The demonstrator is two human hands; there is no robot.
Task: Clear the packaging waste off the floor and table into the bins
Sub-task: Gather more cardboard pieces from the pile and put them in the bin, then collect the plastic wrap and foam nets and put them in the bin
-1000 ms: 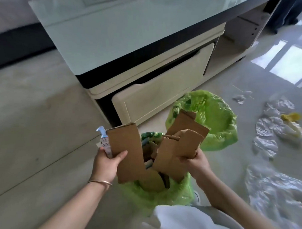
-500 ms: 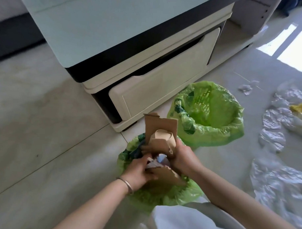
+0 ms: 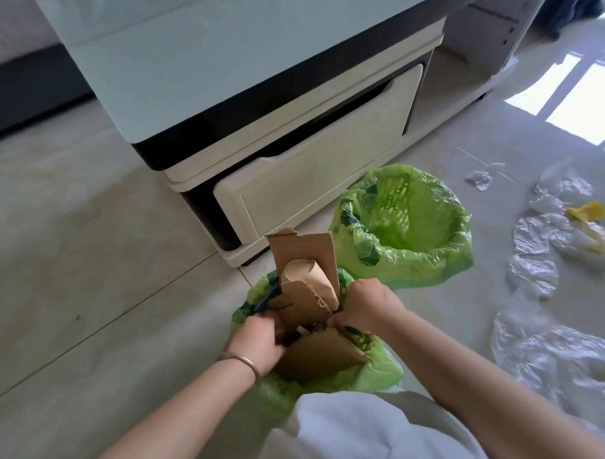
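Observation:
Torn brown cardboard pieces [image 3: 306, 284] stick up out of the near bin [image 3: 385, 369], which is lined with a green bag. My left hand [image 3: 256, 341] is down at the bin's left side, fingers curled round the cardboard's lower edge. My right hand [image 3: 367, 307] grips the cardboard from the right, knuckles up. A flat cardboard flap [image 3: 320, 357] lies across the bin mouth between my wrists. A second green-lined bin [image 3: 430, 258] stands just beyond, with nothing visible inside.
A low cabinet with a glass top [image 3: 231, 62] and a cream drawer [image 3: 316, 175] stands behind the bins. Clear plastic wrap [image 3: 543, 354] and several crumpled film pieces [image 3: 534, 234] with a yellow scrap [image 3: 586, 211] lie on the tiled floor to the right.
Both hands have come down from holding the cardboard above the bin and now push it into the near bin. The white-and-blue item in my left hand is out of sight.

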